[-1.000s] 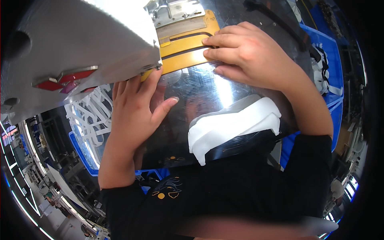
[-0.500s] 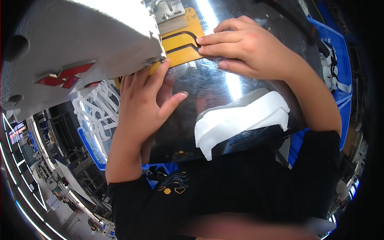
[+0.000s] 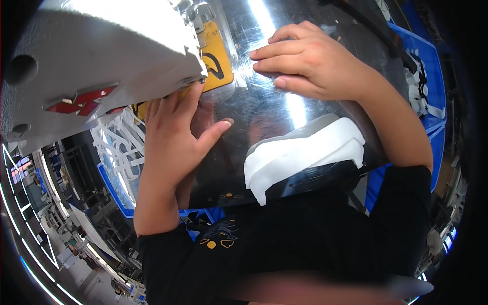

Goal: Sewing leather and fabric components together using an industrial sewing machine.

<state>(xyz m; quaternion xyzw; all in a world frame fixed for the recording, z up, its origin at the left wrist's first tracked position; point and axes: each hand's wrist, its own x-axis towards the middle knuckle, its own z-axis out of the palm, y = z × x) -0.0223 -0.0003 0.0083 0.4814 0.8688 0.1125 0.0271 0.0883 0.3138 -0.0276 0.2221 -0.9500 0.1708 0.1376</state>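
A yellow plate with dark curved slots lies on the shiny metal table, partly hidden under the head of a sewing machine. My left hand rests at the plate's near edge, its fingers stretched forward beside the machine head and the thumb spread wide. Its fingertips are partly covered by the machine. To the right of the plate, apart from it, my right hand has its fingers extended over the tabletop, holding nothing. Nearer to me lies a small pile of white, curved fabric pieces.
Left of my forearm, a blue bin holds tangled white strips. Another blue bin with black and white pieces stands at the right. A dark bar crosses the far right of the metal tabletop.
The yellow plate has slid left, farther under the machine head, and away from my right fingertips. My left hand has shifted slightly left with it. My right hand stays almost in place.
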